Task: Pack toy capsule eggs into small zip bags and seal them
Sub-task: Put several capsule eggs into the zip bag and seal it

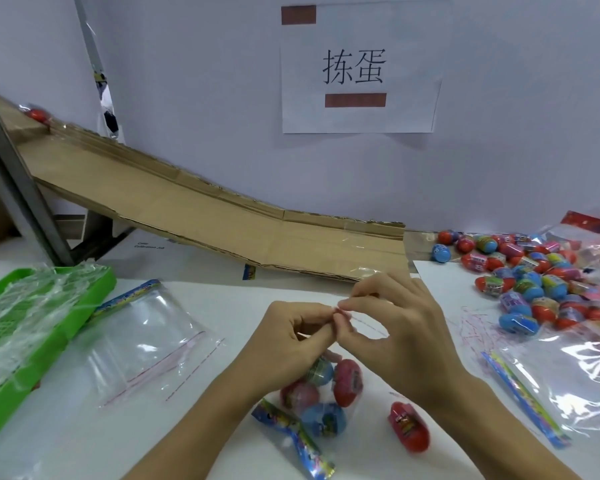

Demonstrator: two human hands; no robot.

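Both hands meet at the table's middle, pinching the top zip strip of a small clear bag. My left hand and my right hand grip the strip side by side. Inside the bag, hanging below my hands, are several capsule eggs in red, pink and blue. A loose red egg lies on the table to the right of the bag. A large heap of loose eggs covers the right side. An empty zip bag lies flat at the left.
A green plastic basket holding more clear bags stands at the left edge. A cardboard ramp slopes down from the upper left, with one red egg at its top. A big clear bag lies at the right.
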